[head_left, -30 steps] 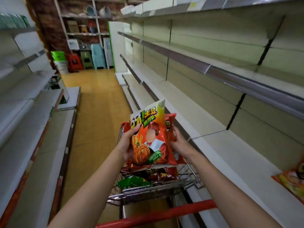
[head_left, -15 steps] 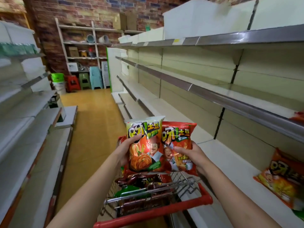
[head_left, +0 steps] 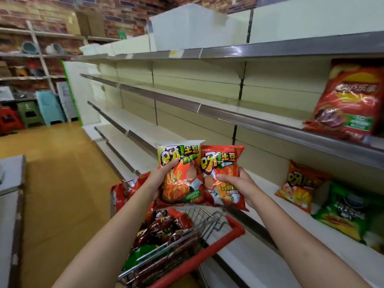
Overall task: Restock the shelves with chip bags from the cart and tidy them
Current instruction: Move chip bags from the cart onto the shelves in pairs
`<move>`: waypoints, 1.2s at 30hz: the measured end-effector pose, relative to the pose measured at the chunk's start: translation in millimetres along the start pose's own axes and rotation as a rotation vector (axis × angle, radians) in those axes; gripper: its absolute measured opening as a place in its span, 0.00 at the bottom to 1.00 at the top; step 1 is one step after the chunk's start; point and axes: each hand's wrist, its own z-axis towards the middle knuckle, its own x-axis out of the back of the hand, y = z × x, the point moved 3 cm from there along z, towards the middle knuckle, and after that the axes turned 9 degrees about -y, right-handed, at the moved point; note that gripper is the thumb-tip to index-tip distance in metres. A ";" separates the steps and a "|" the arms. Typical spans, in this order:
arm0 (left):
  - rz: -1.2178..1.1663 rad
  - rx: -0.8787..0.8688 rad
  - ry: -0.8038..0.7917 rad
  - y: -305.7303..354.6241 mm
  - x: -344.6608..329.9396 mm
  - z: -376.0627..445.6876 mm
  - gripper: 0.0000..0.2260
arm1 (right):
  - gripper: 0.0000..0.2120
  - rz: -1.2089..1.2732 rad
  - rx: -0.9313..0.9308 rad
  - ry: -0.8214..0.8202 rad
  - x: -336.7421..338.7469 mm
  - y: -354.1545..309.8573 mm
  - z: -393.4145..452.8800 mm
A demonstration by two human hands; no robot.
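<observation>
My left hand point(head_left: 161, 176) grips a chip bag with a yellow-green top point(head_left: 182, 183) by its left edge. Beside it, my right hand point(head_left: 235, 183) grips a red-orange chip bag point(head_left: 223, 161) from its right side. Both bags are upright, side by side, above the wire cart point(head_left: 234, 229) with a red rim, which holds several red, dark and green bags. To the right, an orange chip bag point(head_left: 299, 186) and a green bag point(head_left: 340, 213) stand on the low shelf point(head_left: 259, 242). A large red chip bag point(head_left: 351, 98) stands on the shelf above point(head_left: 259, 117).
Long cream shelves point(head_left: 176, 94) with metal edges run along the right side of the aisle. A white shelf unit point(head_left: 10, 194) is at the left. The yellow floor point(head_left: 62, 183) leads to stacked plastic stools point(head_left: 31, 113) and a brick wall.
Both hands have lifted the two bags higher and apart, so they now show side by side. My view has turned right, bringing more shelf bags into sight.
</observation>
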 end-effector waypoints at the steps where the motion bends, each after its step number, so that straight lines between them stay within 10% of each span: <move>1: 0.006 0.016 -0.014 -1.8 -0.5 0.6 0.26 | 0.31 -0.001 -0.007 0.024 -0.4 3.4 -3.1; 13: 0.072 0.140 -0.292 -29.7 -45.3 12.0 0.18 | 0.15 -0.018 -0.053 0.324 11.2 12.4 -83.9; 20: 0.121 0.285 -0.580 -70.4 -101.6 4.5 0.17 | 0.19 0.036 -0.164 0.539 31.6 46.8 -154.5; 25: 0.178 0.296 -0.776 -82.1 -140.8 -0.3 0.36 | 0.21 0.070 -0.186 0.666 48.8 55.0 -199.9; 36: 0.195 0.202 -0.887 -89.6 -241.2 -42.1 0.24 | 0.31 0.119 -0.179 0.868 90.0 68.5 -298.9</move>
